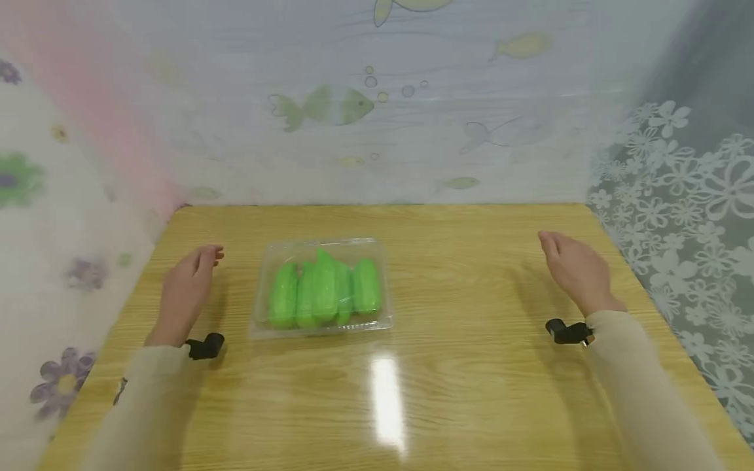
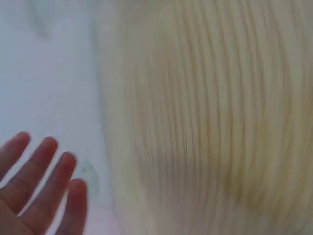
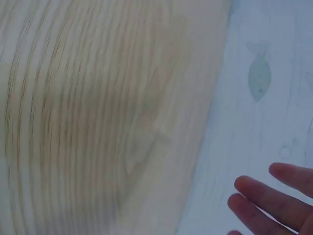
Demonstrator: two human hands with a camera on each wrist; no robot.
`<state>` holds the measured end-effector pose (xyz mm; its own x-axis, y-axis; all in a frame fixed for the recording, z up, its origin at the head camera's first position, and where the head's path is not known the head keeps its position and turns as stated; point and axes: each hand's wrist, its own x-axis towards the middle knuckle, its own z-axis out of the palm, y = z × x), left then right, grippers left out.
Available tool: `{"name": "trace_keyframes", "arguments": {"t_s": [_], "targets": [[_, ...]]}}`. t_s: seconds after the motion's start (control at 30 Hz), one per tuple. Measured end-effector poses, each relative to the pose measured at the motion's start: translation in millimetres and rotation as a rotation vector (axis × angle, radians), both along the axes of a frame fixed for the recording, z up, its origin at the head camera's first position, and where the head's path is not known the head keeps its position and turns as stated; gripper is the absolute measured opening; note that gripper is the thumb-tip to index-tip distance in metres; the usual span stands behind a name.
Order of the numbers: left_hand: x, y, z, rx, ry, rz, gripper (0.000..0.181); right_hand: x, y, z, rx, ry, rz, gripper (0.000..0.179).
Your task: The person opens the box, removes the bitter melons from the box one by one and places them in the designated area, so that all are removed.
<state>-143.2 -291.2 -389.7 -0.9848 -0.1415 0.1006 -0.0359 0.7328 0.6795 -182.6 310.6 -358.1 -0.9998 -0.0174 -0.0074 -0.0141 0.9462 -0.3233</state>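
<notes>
A clear plastic box [image 1: 379,314] with its lid closed rests on the wooden table, left of the middle. Inside it, several bright green oblong pieces [image 1: 325,288] lie side by side, one with a pointed tip. To the left of the box is my left hand [image 1: 187,288], apart from it and holding nothing; the left wrist view shows its fingers [image 2: 51,191] spread and relaxed. My right hand [image 1: 577,271] is over the right side of the table, far from the box and holding nothing. In the right wrist view its fingers [image 3: 274,200] are loosely extended.
The wood-grain table [image 1: 459,379] ends at a back curtain [image 1: 412,144] printed with fish. A flowered sheet [image 1: 65,261] hangs along the left edge, and a white-flowered, see-through one [image 1: 671,261] along the right. Small black cameras [image 1: 206,347] are strapped to both wrists.
</notes>
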Motion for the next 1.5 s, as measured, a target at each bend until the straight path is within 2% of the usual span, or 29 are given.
{"name": "trace_keyframes", "arguments": {"t_s": [0.1,0.17,0.27,0.37,0.47,0.57,0.63,0.67,0.87,0.93,1.07,1.2,1.33,1.5], "targets": [[17.4,10.6,-11.0,0.274,-0.053,0.001,0.064,0.2,-6.2,-8.1,-0.121,0.064,-0.005,0.067],[27.8,15.0,-22.2,0.425,-0.08,0.003,0.063,-0.1,-14.0,-16.2,-0.225,0.091,-0.002,0.062],[39.7,16.1,-42.1,0.591,-0.099,-0.007,0.061,-2.1,-30.5,-29.7,-0.387,0.083,0.005,0.06],[46.4,14.3,-61.2,0.738,-0.069,-0.005,0.06,-5.0,-49.9,-40.8,-0.526,0.052,0.012,0.059],[51.8,17.4,-70.6,0.877,-0.023,-0.03,0.058,-5.7,-67.5,-49.5,-0.63,0.047,0.025,0.058],[57.5,27.0,-70.1,0.973,0.005,-0.058,0.056,-2.7,-80.7,-57.3,-0.709,0.043,0.053,0.057],[60.1,34.8,-66.5,0.987,0.015,-0.086,0.053,0.8,-88.5,-61.2,-0.766,0.038,0.073,0.056],[61.1,39.1,-62.7,0.965,0.006,-0.105,0.053,3.0,-92.6,-62.4,-0.802,0.036,0.083,0.056],[68.1,64.4,-29.2,0.739,-0.146,-0.222,0.054,21.6,-123.8,-58.6,-1.041,0.037,0.098,0.056],[72.9,68.6,-23.0,0.667,-0.168,-0.242,0.054,26.8,-134.4,-59.1,-1.079,0.026,0.103,0.055],[78.7,66.7,-33.2,0.626,-0.154,-0.279,0.055,28.3,-147.7,-71.8,-1.118,-0.001,0.155,0.048],[80.1,65.4,-48.5,0.695,-0.124,-0.311,0.057,34.8,-160.6,-70.4,-1.132,-0.007,0.249,0.039],[83.6,67.2,-53.4,0.657,-0.07,-0.293,0.058,41.6,-176.3,-69.3,-1.153,-0.044,0.307,0.036],[90.9,66.5,-54.4,0.587,-0.056,-0.235,0.057,40.5,-189.9,-84.6,-1.225,-0.153,0.334,0.043]]}}
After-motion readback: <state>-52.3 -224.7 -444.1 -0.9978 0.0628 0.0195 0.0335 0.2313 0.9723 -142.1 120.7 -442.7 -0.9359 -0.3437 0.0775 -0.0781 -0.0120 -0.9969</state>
